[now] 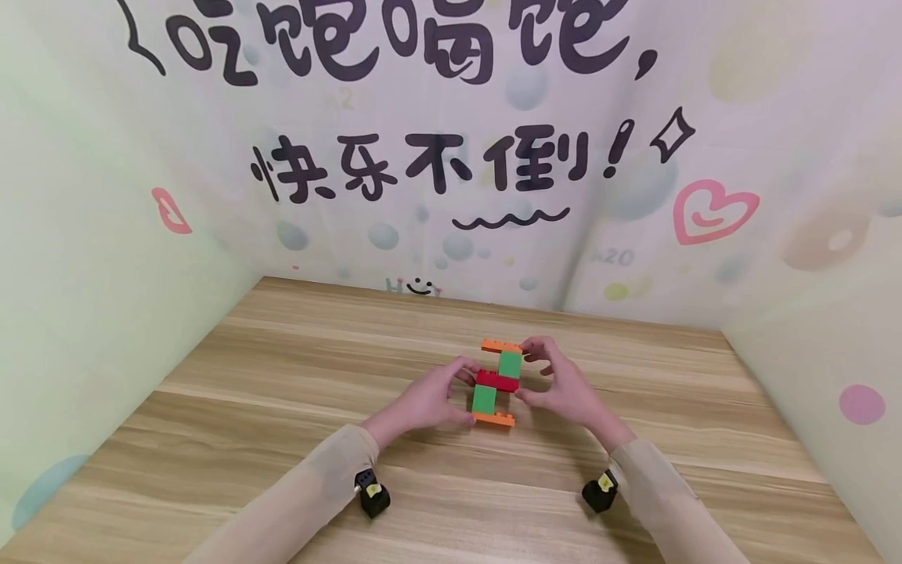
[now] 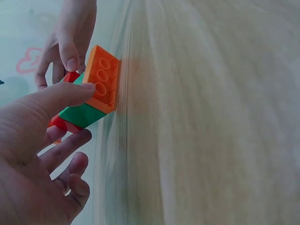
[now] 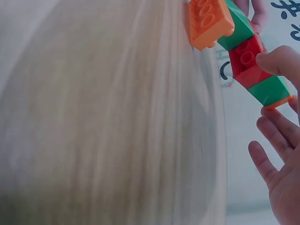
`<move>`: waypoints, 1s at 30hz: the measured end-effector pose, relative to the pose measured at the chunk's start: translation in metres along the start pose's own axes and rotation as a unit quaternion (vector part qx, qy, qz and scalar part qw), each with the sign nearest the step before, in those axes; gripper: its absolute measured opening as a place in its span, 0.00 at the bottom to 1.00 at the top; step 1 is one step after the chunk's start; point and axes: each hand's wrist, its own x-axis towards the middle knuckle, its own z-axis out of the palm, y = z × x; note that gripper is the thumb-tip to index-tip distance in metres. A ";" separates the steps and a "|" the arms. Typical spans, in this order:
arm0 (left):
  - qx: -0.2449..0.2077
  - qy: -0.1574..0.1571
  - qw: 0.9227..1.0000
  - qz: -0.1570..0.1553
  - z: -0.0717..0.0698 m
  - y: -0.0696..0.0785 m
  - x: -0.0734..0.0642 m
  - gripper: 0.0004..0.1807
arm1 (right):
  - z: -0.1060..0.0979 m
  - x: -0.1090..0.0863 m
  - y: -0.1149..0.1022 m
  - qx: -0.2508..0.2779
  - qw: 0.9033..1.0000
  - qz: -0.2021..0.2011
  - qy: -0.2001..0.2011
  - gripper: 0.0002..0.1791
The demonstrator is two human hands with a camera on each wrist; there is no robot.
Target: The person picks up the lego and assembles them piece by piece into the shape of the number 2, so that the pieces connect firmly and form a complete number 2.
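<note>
A zigzag stack of toy building bricks lies on its side at the middle of the table, between both hands. It has a red brick [image 1: 497, 381] in the centre, a green brick [image 1: 510, 363] on the far side and another green brick [image 1: 483, 399] on the near side. An orange brick [image 1: 493, 345] caps the far end, an orange brick [image 1: 495, 420] the near end. My left hand [image 1: 426, 398] pinches it, thumb on the near orange brick, fingers by the red one. From the other side my right hand [image 1: 568, 389] grips it, thumb at the red brick, fingers at the far orange end.
The wood-grain table [image 1: 317, 345] runs back to a printed white backdrop [image 1: 423, 102] with black lettering. Similar panels stand at the left and right sides. A small black device [image 1: 373, 497] is strapped to the left wrist, another black device [image 1: 600, 493] to the right.
</note>
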 end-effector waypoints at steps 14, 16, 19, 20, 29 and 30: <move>-0.007 -0.006 1.000 -0.014 -0.003 -0.003 0.002 0.40 | -0.001 0.004 0.006 0.017 1.000 0.013 -0.017 0.38; -0.010 -0.006 1.000 -0.015 -0.003 -0.003 0.002 0.40 | -0.001 0.004 0.007 0.018 0.999 0.015 -0.022 0.38; -0.013 -0.006 1.000 -0.014 -0.003 -0.005 0.003 0.40 | -0.001 0.004 0.008 0.020 0.999 0.019 -0.030 0.38; -0.013 -0.007 1.000 -0.014 -0.003 -0.006 0.004 0.40 | -0.001 0.004 0.009 0.020 0.999 0.022 -0.033 0.37; -0.016 -0.019 1.000 -0.008 -0.006 -0.009 0.005 0.39 | 0.002 0.005 0.012 0.020 0.998 0.034 -0.052 0.38; -0.017 -0.021 1.000 -0.006 -0.006 -0.010 0.005 0.38 | 0.002 0.005 0.012 0.020 0.998 0.036 -0.054 0.38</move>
